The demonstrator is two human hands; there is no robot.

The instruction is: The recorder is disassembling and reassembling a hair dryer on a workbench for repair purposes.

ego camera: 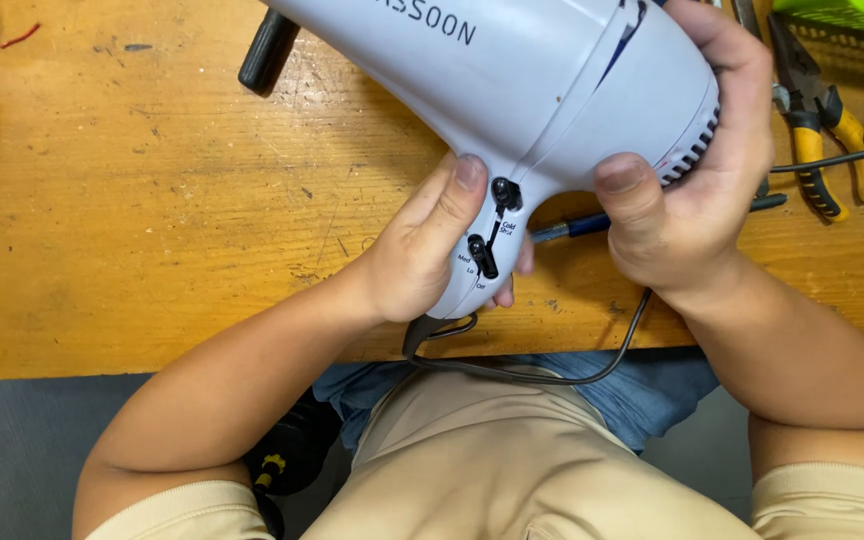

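Both hands clamped a white hair dryer [512, 90] above the wooden tabletop [152, 200]: left hand [422, 250] gripped its handle, right hand [697, 190] its rear housing.

I see bright, even overhead light — soft shadows under the hair dryer [512, 80] on the wooden bench [152, 200]; focus sharp, no glare.

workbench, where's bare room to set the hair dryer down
The widest bare wood on the workbench lies left of the left hand, below the black nozzle. The right side is crowded: yellow-handled pliers, a blue-handled tool and the black cord lie beside the right hand gripping the hair dryer.
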